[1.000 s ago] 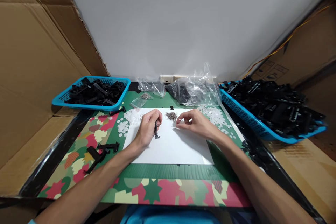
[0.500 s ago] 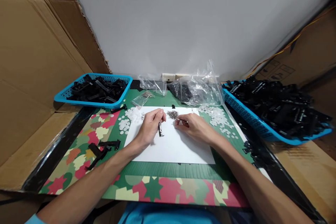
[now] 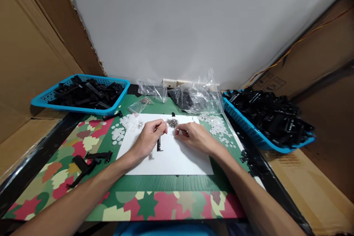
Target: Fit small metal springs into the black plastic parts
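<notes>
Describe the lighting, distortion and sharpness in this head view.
Head view: even, soft light with faint shadows under the hands on the white sheet; wide-angle warp bows the cardboard walls and the right basket; glare on the plastic bags; the tiny metal parts are too small to resolve.

Baskets (image 3: 83, 96) (image 3: 265, 125) flank the sheet (image 3: 168, 158) — bags (image 3: 193, 97) behind it.
</notes>
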A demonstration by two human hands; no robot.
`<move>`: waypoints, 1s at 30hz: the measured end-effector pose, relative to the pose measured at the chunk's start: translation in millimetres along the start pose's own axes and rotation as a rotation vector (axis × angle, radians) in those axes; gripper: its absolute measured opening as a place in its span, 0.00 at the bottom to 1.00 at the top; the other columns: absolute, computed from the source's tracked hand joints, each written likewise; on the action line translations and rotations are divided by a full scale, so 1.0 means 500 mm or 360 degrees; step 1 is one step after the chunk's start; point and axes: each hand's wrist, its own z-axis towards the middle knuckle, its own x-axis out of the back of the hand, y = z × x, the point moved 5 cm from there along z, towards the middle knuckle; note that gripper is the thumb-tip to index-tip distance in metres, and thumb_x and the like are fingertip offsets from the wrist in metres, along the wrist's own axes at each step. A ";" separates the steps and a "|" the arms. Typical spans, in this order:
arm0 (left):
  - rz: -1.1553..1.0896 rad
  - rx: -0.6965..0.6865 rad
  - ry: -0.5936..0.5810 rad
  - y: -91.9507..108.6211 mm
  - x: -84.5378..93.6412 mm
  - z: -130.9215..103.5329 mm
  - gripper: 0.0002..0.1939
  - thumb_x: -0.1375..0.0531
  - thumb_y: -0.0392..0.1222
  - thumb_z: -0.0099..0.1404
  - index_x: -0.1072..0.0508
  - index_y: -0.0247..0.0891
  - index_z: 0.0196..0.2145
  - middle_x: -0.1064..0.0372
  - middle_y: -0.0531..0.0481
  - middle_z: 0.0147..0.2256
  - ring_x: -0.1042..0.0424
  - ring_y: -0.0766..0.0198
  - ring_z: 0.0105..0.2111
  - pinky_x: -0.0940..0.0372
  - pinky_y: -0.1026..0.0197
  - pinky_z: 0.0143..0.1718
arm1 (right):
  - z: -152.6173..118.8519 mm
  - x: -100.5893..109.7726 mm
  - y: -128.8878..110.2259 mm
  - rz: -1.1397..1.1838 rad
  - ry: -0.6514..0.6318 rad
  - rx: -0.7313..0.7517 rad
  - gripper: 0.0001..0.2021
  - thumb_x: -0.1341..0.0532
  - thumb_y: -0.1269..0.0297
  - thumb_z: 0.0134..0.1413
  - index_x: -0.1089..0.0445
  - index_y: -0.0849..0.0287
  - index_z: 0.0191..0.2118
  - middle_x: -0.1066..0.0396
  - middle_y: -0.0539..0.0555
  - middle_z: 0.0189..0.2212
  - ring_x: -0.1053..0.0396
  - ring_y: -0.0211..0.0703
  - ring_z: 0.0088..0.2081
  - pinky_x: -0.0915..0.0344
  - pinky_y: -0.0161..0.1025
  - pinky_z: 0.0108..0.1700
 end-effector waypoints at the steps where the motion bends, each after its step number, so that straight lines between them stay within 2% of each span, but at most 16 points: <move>1: 0.0008 -0.0007 -0.0012 0.002 -0.001 -0.001 0.22 0.45 0.55 0.78 0.30 0.37 0.31 0.43 0.56 0.25 0.45 0.66 0.27 0.50 0.61 0.30 | -0.001 0.000 -0.003 0.0009 0.0000 0.0021 0.04 0.34 0.65 0.65 0.21 0.55 0.38 0.27 0.48 0.28 0.39 0.37 0.28 0.51 0.38 0.32; 8: 0.0034 -0.0022 -0.0041 0.007 -0.009 -0.009 0.15 0.40 0.52 0.75 0.27 0.37 0.37 0.33 0.53 0.32 0.38 0.64 0.32 0.45 0.62 0.34 | -0.004 0.017 -0.010 0.0467 0.0103 0.0182 0.10 0.39 0.59 0.72 0.23 0.57 0.43 0.29 0.49 0.30 0.40 0.38 0.29 0.47 0.36 0.33; 13: 0.0045 -0.0027 -0.0025 0.006 -0.009 -0.010 0.13 0.41 0.48 0.75 0.27 0.37 0.37 0.32 0.53 0.32 0.36 0.65 0.32 0.44 0.62 0.34 | 0.000 0.014 0.003 0.0171 0.0069 0.0090 0.04 0.34 0.64 0.65 0.20 0.55 0.40 0.32 0.46 0.25 0.40 0.36 0.26 0.50 0.37 0.32; 16: 0.0062 -0.0035 -0.0037 0.004 -0.009 -0.010 0.13 0.42 0.48 0.76 0.26 0.37 0.36 0.33 0.54 0.31 0.36 0.65 0.32 0.44 0.62 0.34 | 0.000 0.006 0.005 0.0048 0.0013 0.0019 0.03 0.32 0.64 0.63 0.19 0.52 0.39 0.30 0.46 0.25 0.39 0.36 0.26 0.50 0.37 0.32; 24: 0.0109 -0.0035 -0.0045 0.003 -0.010 -0.011 0.14 0.41 0.49 0.75 0.25 0.37 0.37 0.33 0.53 0.31 0.36 0.64 0.32 0.45 0.61 0.34 | -0.003 -0.006 -0.005 -0.0101 0.0000 0.0085 0.05 0.36 0.64 0.67 0.21 0.55 0.42 0.26 0.50 0.29 0.40 0.37 0.27 0.52 0.39 0.32; 30: 0.0155 -0.0028 -0.0048 0.004 -0.009 -0.011 0.15 0.42 0.50 0.76 0.26 0.38 0.37 0.32 0.52 0.32 0.35 0.63 0.33 0.43 0.61 0.36 | -0.002 0.003 0.000 0.0025 0.0085 0.0105 0.07 0.38 0.64 0.69 0.22 0.56 0.45 0.26 0.50 0.30 0.37 0.38 0.28 0.50 0.38 0.32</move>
